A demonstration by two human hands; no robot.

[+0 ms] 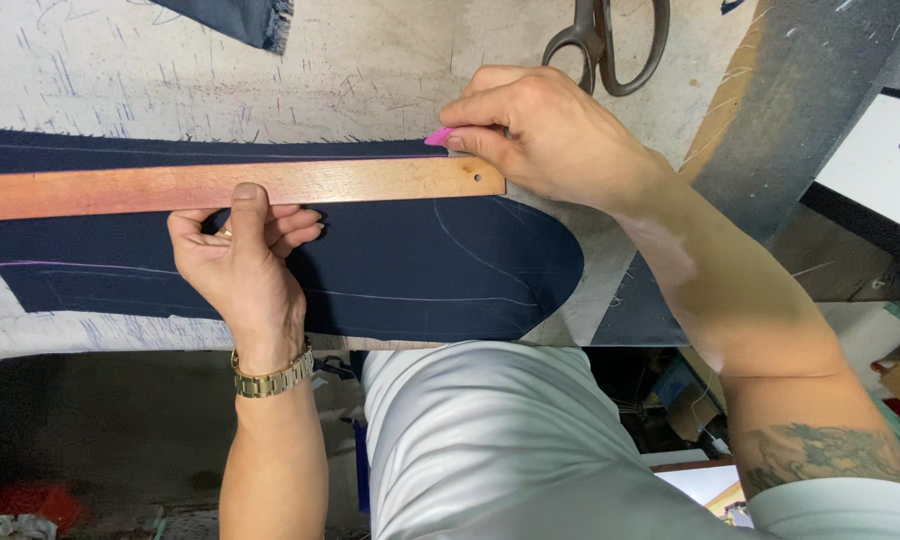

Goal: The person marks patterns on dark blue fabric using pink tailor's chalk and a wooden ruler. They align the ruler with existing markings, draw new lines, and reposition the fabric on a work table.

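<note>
We press our left hand down on a long wooden ruler that lies flat across a piece of dark navy cloth, the thumb planted on the ruler's lower edge and the other fingers curled narrow against the cloth just beneath it; the hand holds nothing, it only pins the ruler. A gold watch sits on that wrist, toward six o'clock from the hand. The ruler runs from the nine o'clock edge of the view toward three o'clock and ends near the middle, where a small hole shows in its tip. At that end, around one o'clock from the left hand, our right hand pinches a small pink piece of chalk between thumb and forefinger, fingers drawn close together, the chalk's tip touching the cloth right along the ruler's upper edge. The cloth lies spread on a scuffed, pen-marked worktable, its right end cut in a rounded curve, with pale chalk lines crossing it. At twelve o'clock, well apart from the right hand, a pair of large metal scissors rests on the table. Another scrap of dark fabric with a frayed edge lies at eleven o'clock.
</note>
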